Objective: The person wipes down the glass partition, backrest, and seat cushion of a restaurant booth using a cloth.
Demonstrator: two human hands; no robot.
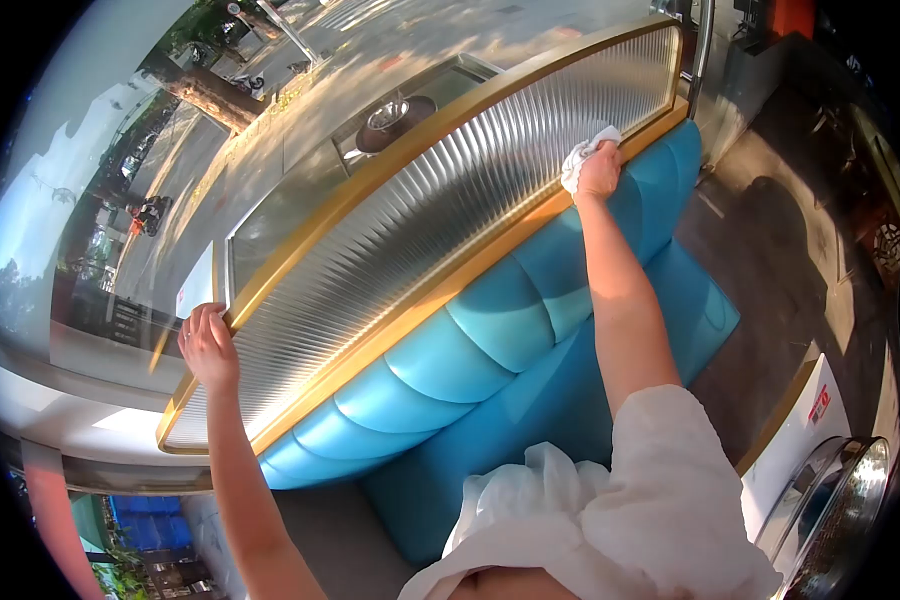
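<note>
My right hand (599, 172) is closed around a crumpled white cloth (578, 165). It presses the cloth against the lower right part of a ribbed glass partition (450, 180), close to the wooden strip along its base. My left hand (208, 345) grips the gold frame (280, 268) of the partition at its left end, with the fingers curled over the top edge. Below the glass runs the padded back of a turquoise bench (495, 320). The palm side of both hands is hidden.
Beyond the partition stands a table with a round dark burner (390, 120) set in it. A white table (805, 440) with a round metal-rimmed fixture (840, 510) is at lower right. At left, a large window (80, 230) faces a street with trees.
</note>
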